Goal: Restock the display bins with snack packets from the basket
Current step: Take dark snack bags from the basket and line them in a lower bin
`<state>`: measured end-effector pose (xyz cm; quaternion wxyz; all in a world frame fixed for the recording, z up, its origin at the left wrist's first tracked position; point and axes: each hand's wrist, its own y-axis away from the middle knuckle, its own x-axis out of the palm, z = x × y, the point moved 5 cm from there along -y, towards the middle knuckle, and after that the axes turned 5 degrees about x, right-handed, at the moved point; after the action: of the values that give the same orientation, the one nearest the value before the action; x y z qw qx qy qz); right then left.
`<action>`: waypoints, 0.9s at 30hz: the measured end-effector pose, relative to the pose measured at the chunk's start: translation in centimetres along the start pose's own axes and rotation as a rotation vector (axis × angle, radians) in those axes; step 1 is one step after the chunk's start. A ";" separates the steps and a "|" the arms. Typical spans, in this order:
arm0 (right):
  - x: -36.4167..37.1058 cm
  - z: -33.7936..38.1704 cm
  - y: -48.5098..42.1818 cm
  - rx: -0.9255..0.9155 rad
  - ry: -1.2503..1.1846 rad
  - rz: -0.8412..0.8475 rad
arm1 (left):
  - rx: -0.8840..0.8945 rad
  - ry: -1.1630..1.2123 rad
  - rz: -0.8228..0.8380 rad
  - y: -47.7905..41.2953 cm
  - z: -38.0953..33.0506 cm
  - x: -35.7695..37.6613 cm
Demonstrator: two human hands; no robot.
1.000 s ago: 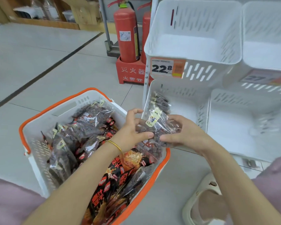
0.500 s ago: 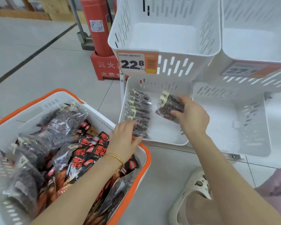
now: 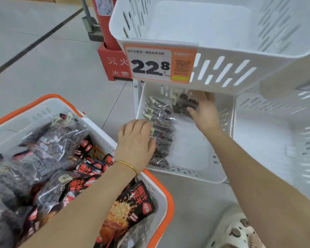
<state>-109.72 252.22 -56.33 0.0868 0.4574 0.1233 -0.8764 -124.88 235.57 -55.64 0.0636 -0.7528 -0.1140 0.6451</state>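
- Two stacked bins: upper bin (image 3: 222,51); lower bin (image 3: 195,170) with a row of packets (image 3: 162,127) along its left side.
- Basket (image 3: 168,203), heaped with snack packets.
- My left hand (image 3: 134,144), fingers relaxed, touches that row.
- My right hand (image 3: 205,115) grips one packet (image 3: 184,104) at the lower bin's back.
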 end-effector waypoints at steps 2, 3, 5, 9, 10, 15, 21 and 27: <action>0.4 -0.8 0.1 0.105 -0.006 -0.023 | 0.022 0.000 0.001 0.1 0.0 0.0; 0.7 -1.0 0.4 0.145 -0.018 -0.029 | 0.032 -0.005 0.005 0.1 -0.1 0.0; 0.9 -1.1 0.9 0.192 -0.040 -0.047 | 0.047 -0.019 0.015 0.0 -0.1 0.1; -0.1 -0.7 1.6 0.159 -0.121 -0.135 | 0.041 -0.035 0.065 0.0 -0.1 0.3; -0.3 -0.6 1.8 0.134 -0.158 -0.154 | 0.038 -0.041 0.073 0.0 -0.1 0.4; 0.8 -0.8 1.0 0.168 -0.162 0.048 | 0.031 -0.063 0.094 -0.1 -0.1 0.5; 0.4 -0.9 1.0 0.322 0.212 0.088 | 0.018 -0.074 0.128 -0.1 0.0 0.6; 0.3 0.4 0.6 0.307 0.278 0.080 | 0.011 -0.086 0.134 -0.1 0.1 0.7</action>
<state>-110.04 251.50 -56.42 0.0328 0.5862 -0.0190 -0.8093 -124.84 235.81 -56.32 0.0193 -0.7299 -0.0623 0.6804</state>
